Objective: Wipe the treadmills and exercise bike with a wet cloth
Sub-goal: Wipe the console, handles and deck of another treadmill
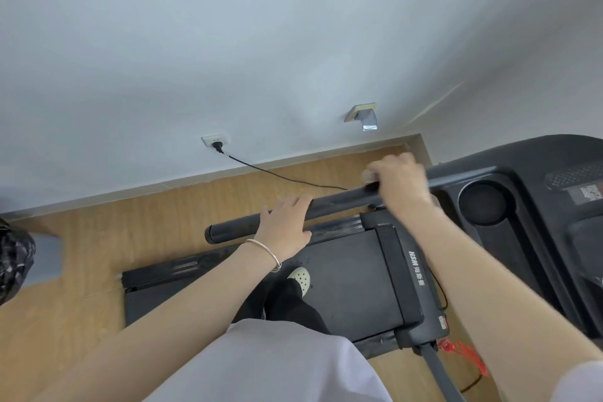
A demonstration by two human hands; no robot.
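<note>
Both hands on treadmill handrail (339, 202), a stiff round black bar. Left hand (284, 228) rests curled over it; right hand (399, 183) grips near the console, cloth (370, 174) barely visible beneath. Rail likely rigid, slick when wet: wrap cloth around.

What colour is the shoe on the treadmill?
The shoe is cream-white with holes, standing on the black treadmill belt; head view.

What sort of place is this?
Probably a home workout room or small gym: a treadmill on a wood floor, plugged into a wall socket, both hands on its handrail.
</note>
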